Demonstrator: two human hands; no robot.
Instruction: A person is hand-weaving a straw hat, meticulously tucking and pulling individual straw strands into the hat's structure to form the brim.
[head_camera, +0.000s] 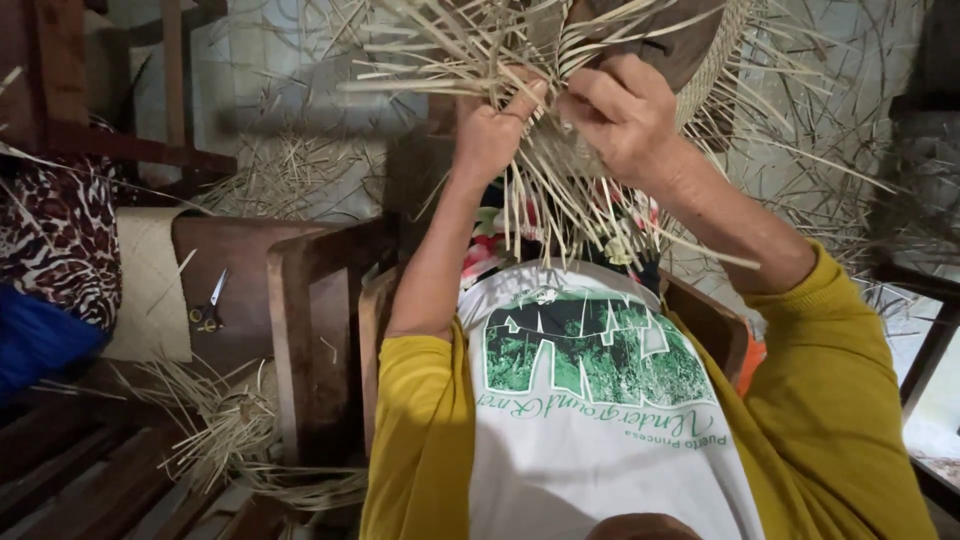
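A wooden bench (300, 300) fills the left of the view, with a heap of loose straw (230, 420) spilling over its near end. The person sits beside it in a white shirt (600, 430) with a green print and yellow sleeves (840, 400), both arms raised. Held up in front of them, at the top of the view, is a half-woven straw basket (560, 60) — its unwoven strips (560, 210) hang down and fan out in all directions. A flat woven mat (150, 290) lies on the bench. The right hand (625, 115) is curled tight around the woven edge, fingers folded over it. The left hand (492, 135) is closed too, pinching a few strips just beside the right hand. Smallest of all — a pair of scissors (208, 310) rests on the bench by the mat.
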